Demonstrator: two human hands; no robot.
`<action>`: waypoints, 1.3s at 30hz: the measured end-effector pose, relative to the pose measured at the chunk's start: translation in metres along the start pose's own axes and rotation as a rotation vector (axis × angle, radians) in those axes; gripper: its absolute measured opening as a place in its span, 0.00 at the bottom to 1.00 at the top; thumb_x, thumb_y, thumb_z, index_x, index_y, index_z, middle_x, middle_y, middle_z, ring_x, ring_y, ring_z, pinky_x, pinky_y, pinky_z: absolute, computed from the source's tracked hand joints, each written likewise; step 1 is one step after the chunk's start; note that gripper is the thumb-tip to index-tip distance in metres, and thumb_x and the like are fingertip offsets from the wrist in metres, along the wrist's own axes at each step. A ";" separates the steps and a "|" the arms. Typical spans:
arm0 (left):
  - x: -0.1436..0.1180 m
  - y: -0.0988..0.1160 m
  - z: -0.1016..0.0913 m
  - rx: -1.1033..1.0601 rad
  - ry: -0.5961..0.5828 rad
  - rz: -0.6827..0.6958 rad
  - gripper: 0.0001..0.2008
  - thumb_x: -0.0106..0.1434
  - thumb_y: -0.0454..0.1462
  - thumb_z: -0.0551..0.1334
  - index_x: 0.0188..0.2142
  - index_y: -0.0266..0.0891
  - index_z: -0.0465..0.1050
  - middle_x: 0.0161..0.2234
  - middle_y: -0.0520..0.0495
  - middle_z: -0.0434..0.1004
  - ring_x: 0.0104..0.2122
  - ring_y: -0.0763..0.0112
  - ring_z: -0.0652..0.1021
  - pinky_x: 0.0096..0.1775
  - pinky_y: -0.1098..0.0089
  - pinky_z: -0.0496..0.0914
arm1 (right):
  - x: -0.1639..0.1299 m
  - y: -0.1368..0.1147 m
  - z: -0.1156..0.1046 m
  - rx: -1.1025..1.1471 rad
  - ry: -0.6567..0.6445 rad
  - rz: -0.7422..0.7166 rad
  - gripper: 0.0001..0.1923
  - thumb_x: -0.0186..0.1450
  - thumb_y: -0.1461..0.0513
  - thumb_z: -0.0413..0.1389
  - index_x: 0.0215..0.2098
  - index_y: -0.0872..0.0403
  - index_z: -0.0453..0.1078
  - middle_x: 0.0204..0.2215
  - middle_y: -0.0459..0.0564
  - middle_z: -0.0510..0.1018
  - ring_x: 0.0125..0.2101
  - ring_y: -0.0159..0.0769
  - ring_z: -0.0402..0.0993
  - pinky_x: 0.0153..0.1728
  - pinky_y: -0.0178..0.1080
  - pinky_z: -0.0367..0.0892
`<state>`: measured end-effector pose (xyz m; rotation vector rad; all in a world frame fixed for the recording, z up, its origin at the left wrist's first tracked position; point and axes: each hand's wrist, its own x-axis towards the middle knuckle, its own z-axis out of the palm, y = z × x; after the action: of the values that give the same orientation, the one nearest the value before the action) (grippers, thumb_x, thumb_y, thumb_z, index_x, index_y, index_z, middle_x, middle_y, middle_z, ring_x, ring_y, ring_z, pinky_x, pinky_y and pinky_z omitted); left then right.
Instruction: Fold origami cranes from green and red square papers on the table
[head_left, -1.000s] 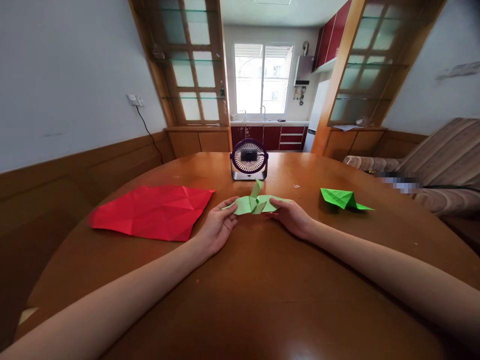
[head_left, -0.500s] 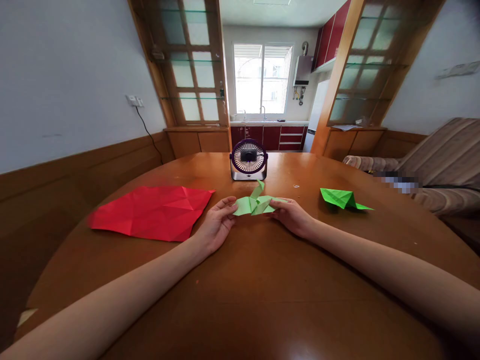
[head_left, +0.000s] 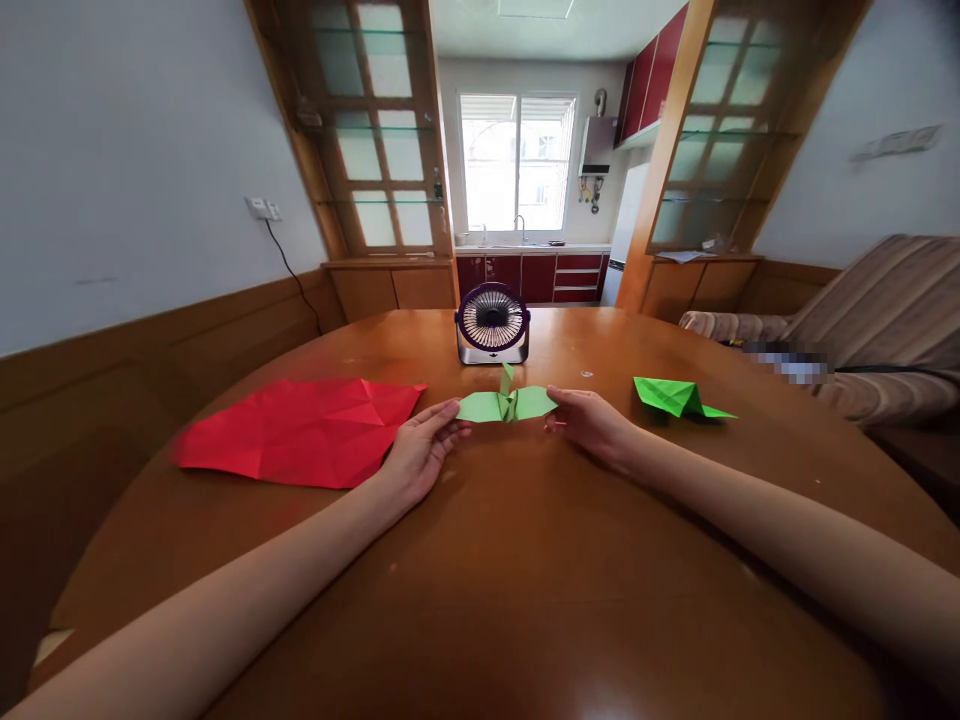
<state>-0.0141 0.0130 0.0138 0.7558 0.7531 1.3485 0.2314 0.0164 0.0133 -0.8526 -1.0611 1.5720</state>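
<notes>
A big round wooden table [head_left: 480, 600] fills the lower part of the frame. A flat red paper [head_left: 300, 430] lies at middle left, maybe kept there for later. A small fan [head_left: 492, 323] stands near the middle, at the table's far side. A folded bright green paper [head_left: 675, 397] rests at the right. In the middle, the light green paper bird [head_left: 507, 404] is stretched wide. The left hand [head_left: 416, 455] pinches one wing tip. The right hand [head_left: 592, 425] pinches the other. Both arms reach out long and low.

pale green origami figure [head_left: 507, 404] | wings spread flat, neck upright | pinched at both wingtips, above table
</notes>
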 end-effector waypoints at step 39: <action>0.044 -0.084 0.130 0.189 -0.092 0.049 0.10 0.52 0.32 0.71 0.30 0.33 0.71 0.22 0.51 0.74 0.18 0.77 0.74 0.22 0.74 0.71 | -0.029 -0.134 -0.128 -1.095 0.278 0.077 0.25 0.44 0.42 0.67 0.18 0.55 0.72 0.13 0.43 0.62 0.15 0.25 0.53 0.17 0.34 0.46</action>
<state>0.1436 0.0456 0.0153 0.9852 0.8006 1.2894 0.4013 0.0293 0.0925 -1.7792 -1.6904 0.7883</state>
